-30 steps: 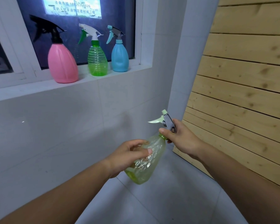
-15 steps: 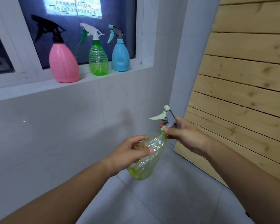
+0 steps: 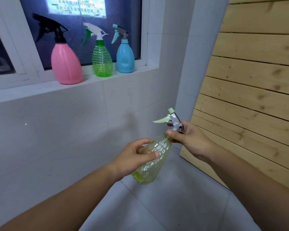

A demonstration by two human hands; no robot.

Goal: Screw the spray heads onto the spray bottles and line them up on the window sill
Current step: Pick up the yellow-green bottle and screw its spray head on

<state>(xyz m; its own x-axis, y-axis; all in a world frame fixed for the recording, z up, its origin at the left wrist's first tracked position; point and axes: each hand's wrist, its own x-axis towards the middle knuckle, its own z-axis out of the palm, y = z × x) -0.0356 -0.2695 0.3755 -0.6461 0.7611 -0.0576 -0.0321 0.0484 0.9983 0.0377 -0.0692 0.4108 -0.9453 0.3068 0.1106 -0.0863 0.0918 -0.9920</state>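
Observation:
My left hand (image 3: pixel 133 158) grips the body of a clear yellow-green spray bottle (image 3: pixel 155 157), held tilted in front of me. Its grey spray head with a pale green trigger (image 3: pixel 171 120) sits on the neck, and my right hand (image 3: pixel 188 136) pinches the collar at its base. On the white window sill (image 3: pixel 32 90) stand three bottles with heads on: a pink bottle with a black head (image 3: pixel 65 64), a clear green bottle with a white head (image 3: pixel 102 61) and a blue bottle with a grey head (image 3: pixel 125 58).
A wooden slat wall (image 3: pixel 257 80) rises close on the right. White tiled wall (image 3: pixel 57 130) lies below the sill, grey floor tiles (image 3: pixel 173 205) under my hands. A dark window pane (image 3: pixel 77 22) with a lit sign is behind the bottles.
Both hands and the yellow-green bottle have risen slightly and the bottle has come a little more upright. My right fingers have shifted around the head's collar. The sill bottles have not moved.

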